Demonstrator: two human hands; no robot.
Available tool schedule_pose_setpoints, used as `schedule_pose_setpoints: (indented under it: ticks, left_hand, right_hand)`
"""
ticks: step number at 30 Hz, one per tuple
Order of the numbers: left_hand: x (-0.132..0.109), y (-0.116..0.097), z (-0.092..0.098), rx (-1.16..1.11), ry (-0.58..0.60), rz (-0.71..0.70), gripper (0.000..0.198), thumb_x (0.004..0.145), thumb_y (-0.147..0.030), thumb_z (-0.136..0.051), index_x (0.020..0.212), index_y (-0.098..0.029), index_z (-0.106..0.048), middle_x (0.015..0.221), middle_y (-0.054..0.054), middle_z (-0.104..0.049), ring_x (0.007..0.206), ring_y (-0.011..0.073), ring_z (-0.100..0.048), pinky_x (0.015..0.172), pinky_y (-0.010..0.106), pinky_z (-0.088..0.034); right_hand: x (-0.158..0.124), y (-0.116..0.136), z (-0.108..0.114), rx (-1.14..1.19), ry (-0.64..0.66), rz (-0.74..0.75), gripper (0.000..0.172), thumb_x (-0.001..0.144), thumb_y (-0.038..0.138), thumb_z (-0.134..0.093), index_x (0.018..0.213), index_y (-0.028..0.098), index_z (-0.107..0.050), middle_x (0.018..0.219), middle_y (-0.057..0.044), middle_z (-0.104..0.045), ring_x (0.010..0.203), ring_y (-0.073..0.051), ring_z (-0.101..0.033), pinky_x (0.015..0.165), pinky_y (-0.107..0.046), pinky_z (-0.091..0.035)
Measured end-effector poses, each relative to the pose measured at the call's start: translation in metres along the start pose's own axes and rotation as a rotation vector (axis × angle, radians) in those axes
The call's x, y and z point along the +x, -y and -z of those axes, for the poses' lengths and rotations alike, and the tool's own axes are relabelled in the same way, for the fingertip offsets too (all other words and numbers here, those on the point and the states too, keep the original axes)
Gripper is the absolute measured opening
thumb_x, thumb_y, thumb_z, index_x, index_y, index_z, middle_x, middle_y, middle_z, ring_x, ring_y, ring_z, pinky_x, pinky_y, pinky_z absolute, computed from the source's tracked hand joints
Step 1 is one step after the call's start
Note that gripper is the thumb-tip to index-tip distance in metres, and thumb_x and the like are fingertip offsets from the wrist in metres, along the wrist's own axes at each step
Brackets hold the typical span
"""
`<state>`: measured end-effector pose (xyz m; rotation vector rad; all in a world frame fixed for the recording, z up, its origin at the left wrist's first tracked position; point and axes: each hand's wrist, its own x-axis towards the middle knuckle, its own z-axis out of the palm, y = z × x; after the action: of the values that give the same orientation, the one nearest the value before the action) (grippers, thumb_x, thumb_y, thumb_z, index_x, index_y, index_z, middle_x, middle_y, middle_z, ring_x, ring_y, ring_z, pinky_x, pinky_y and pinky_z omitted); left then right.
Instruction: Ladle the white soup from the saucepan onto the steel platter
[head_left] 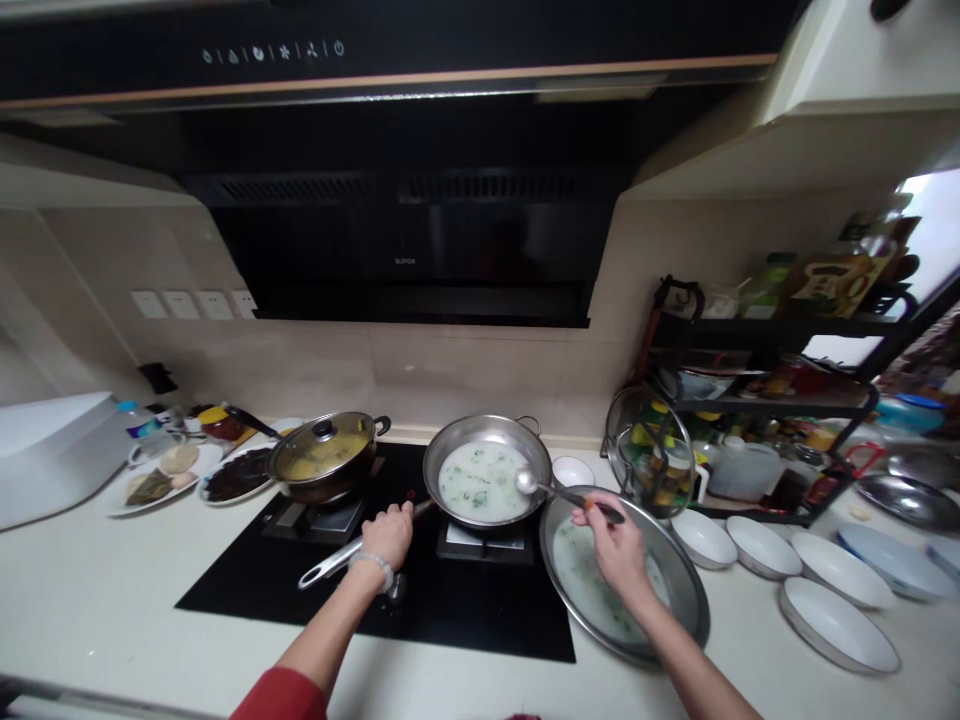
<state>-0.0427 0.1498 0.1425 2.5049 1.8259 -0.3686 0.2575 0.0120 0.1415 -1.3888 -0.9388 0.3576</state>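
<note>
Forearms [336,630] converge; left grip [388,538] holds pan handle [330,564], right grip [619,552] ladle [527,482].

The pan [484,430] sits between pot [330,488] and basin [686,585].

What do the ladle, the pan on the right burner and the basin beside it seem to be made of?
Ladle: polished metal bowl, likely stainless steel, given bright reflections; the dark handle end could be plastic.
Pan: grey metal, probably steel, with a soft sheen along its inner wall.
Basin: smooth grey metal, perhaps steel or aluminium, judging by its dull sheen.
</note>
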Motion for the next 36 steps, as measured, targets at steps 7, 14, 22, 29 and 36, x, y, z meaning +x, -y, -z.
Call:
schedule_pose_setpoints:
  ticks: [7, 14, 22, 29, 36]
  left_hand:
    - [0.002, 0.001, -0.003, -0.009, -0.021, 0.001, 0.039, 0.085, -0.007, -0.034, 0.121, -0.016, -0.047, 0.112, 0.017, -0.058, 0.1, 0.0271, -0.06, 0.079, 0.044, -0.047]
    - [0.003, 0.002, -0.005, -0.001, -0.031, -0.006, 0.04, 0.084, -0.007, -0.034, 0.121, -0.016, -0.047, 0.112, 0.018, -0.058, 0.1, 0.0273, -0.06, 0.078, 0.044, -0.047]
    - [0.003, 0.002, -0.005, -0.039, -0.034, -0.003, 0.04, 0.084, -0.006, -0.037, 0.121, -0.015, -0.049, 0.111, 0.017, -0.058, 0.1, 0.0292, -0.061, 0.079, 0.045, -0.047]
    - [0.004, 0.002, -0.006, -0.047, -0.042, -0.005, 0.043, 0.083, -0.004, -0.037, 0.123, -0.015, -0.048, 0.112, 0.018, -0.058, 0.101, 0.0305, -0.06, 0.079, 0.046, -0.046]
    - [0.0, 0.001, -0.002, -0.033, -0.035, -0.009, 0.043, 0.081, -0.004, -0.038, 0.122, -0.015, -0.048, 0.112, 0.018, -0.058, 0.101, 0.029, -0.06, 0.08, 0.044, -0.046]
  right_hand:
    - [0.006, -0.026, -0.03, -0.083, 0.185, 0.158, 0.022, 0.082, 0.041, -0.051, 0.085, 0.021, -0.061, 0.081, -0.006, -0.067, 0.068, -0.02, -0.066, 0.065, -0.034, -0.056]
    - [0.01, -0.037, -0.033, 0.062, 0.063, -0.078, 0.026, 0.078, 0.045, -0.054, 0.085, 0.02, -0.057, 0.067, -0.003, -0.067, 0.062, -0.022, -0.068, 0.065, -0.036, -0.056]
    - [0.013, -0.028, -0.024, 0.234, -0.056, -0.2, 0.028, 0.067, 0.042, -0.066, 0.081, 0.02, -0.057, 0.071, -0.001, -0.066, 0.061, -0.022, -0.069, 0.064, -0.034, -0.057]
    - [0.01, -0.024, -0.02, 0.257, -0.07, -0.218, 0.029, 0.068, 0.042, -0.065, 0.084, 0.02, -0.055, 0.07, 0.0, -0.065, 0.061, -0.021, -0.068, 0.067, -0.035, -0.056]
    - [0.007, -0.009, -0.007, 0.301, -0.113, -0.25, 0.029, 0.066, 0.042, -0.067, 0.084, 0.022, -0.055, 0.064, 0.0, -0.066, 0.061, -0.022, -0.069, 0.065, -0.035, -0.056]
